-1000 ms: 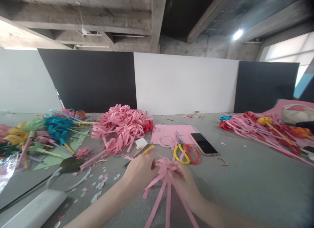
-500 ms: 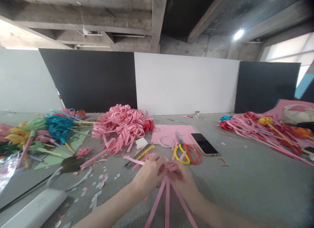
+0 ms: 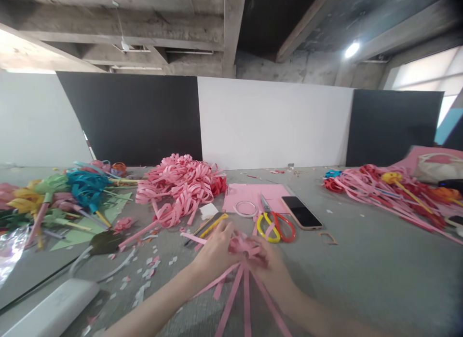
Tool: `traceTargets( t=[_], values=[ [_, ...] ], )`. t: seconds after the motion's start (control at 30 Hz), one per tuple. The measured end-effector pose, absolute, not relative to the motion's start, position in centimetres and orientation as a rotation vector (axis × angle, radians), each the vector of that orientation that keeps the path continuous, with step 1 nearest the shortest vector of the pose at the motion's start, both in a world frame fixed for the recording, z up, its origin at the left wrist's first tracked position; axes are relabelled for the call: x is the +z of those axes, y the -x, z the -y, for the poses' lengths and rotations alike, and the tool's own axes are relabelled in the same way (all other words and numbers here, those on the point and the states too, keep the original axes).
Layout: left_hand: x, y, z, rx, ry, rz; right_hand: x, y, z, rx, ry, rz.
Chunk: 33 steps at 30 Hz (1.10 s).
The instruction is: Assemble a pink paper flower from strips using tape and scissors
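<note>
Between my hands is a pink paper-strip flower (image 3: 246,246) with curled loops at its centre and several long strips fanning out toward me. My left hand (image 3: 216,250) grips it from the left, fingers bent over the loops. From the right, my right hand (image 3: 270,267) holds the same flower, its fingertips partly hidden behind the curls. Just beyond them lie scissors (image 3: 272,226) with one yellow and one red handle, and a yellow cutter (image 3: 217,226). A roll of white tape (image 3: 246,209) rests on a pink paper sheet (image 3: 235,192).
A phone (image 3: 302,212) lies right of the scissors. Pink curled strips (image 3: 181,182) are heaped at back left, beside coloured paper flowers (image 3: 85,187). More strips (image 3: 365,182) lie at far right. A white power bank (image 3: 54,308) and paper scraps (image 3: 148,272) are at near left.
My left hand has shifted slightly left, its fingers raised, and more of the flower's curled centre shows. More loose strips now show below the left hand. The surrounding things have stayed put.
</note>
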State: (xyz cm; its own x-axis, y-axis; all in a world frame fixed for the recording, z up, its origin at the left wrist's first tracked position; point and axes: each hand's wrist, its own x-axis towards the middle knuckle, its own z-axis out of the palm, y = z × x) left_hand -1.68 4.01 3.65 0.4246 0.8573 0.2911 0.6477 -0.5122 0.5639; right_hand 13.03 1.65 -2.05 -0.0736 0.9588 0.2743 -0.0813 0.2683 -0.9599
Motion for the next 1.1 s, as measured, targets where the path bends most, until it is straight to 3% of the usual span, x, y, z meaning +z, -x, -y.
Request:
traceTargets(
  t=[0.57, 1.1],
  values=[
    [7.8, 3.5, -4.4, 0.824, -2.385, -1.451, -2.3, -13.2, -1.7, 1.08, 0.988, 1.269],
    [7.4, 2.6, -3.3, 0.589, -2.508, -1.278, -2.6, -13.0, -1.4, 1.119, 0.95, 1.218]
  ],
)
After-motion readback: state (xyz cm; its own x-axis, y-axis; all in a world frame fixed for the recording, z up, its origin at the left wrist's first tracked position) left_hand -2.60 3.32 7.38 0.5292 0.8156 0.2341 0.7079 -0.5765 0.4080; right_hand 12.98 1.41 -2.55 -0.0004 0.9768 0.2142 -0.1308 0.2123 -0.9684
